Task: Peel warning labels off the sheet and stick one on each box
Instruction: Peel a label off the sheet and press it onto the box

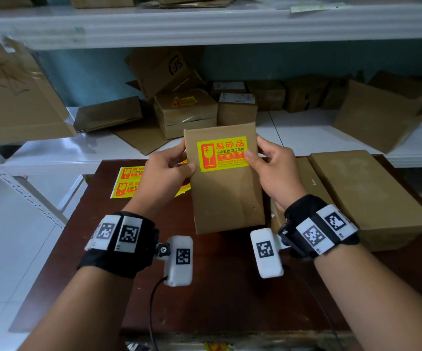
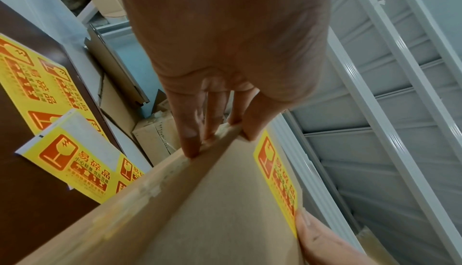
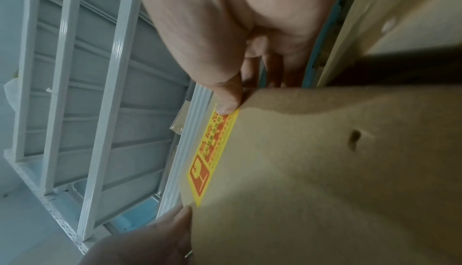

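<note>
Dark brown surface (image 1: 230, 287), lower half of frame; white shelving (image 1: 306, 138) behind it, stacked with cardboard boxes. Label sheet (image 1: 126, 182), yellow, flat at the surface's upper left. Long box (image 1: 372, 196) at right. Held box (image 1: 226, 188), centre, upright, warning label (image 1: 222, 153) stuck near its top. My left hand (image 1: 165, 173) grips its left edge; my right hand (image 1: 274, 168) grips the right edge, thumb on the label.

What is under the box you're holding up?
Under the box sits the dark table, with yellow sticker sheets peeking out on its left side. The box covers the rest of them.
</note>
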`<action>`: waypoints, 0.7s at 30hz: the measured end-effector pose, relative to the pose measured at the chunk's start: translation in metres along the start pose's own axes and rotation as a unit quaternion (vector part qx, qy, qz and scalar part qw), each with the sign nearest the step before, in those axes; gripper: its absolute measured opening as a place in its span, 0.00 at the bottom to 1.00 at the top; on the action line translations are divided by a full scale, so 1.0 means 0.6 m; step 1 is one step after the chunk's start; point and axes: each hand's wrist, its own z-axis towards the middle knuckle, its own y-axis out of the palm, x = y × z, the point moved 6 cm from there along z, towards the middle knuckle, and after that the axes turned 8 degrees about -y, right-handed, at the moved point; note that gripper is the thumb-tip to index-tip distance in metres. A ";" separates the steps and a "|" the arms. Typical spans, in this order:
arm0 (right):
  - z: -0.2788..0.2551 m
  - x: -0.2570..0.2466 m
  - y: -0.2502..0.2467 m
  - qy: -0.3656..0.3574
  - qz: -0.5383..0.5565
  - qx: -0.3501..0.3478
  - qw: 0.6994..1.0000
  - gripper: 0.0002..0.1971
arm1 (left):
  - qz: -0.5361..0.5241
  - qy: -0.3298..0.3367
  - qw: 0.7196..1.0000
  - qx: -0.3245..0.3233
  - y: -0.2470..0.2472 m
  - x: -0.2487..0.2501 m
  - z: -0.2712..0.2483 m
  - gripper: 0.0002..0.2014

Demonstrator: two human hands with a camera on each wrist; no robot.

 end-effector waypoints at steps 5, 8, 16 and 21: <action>-0.013 -0.013 0.011 -0.011 -0.028 0.010 0.999 0.19 | 0.006 0.007 1.000 0.008 0.001 0.001 0.002 0.25; -0.014 -0.018 0.020 -0.016 -0.033 0.013 0.999 0.14 | 0.006 -0.002 1.000 0.013 -0.001 0.001 0.001 0.25; -0.004 -0.007 0.016 -0.021 -0.033 -0.025 0.999 0.18 | 0.009 -0.020 1.000 0.013 -0.004 -0.001 0.001 0.26; 0.002 -0.015 0.004 -0.009 -0.041 -0.048 0.998 0.17 | -0.017 -0.041 0.999 0.025 -0.005 -0.001 0.003 0.28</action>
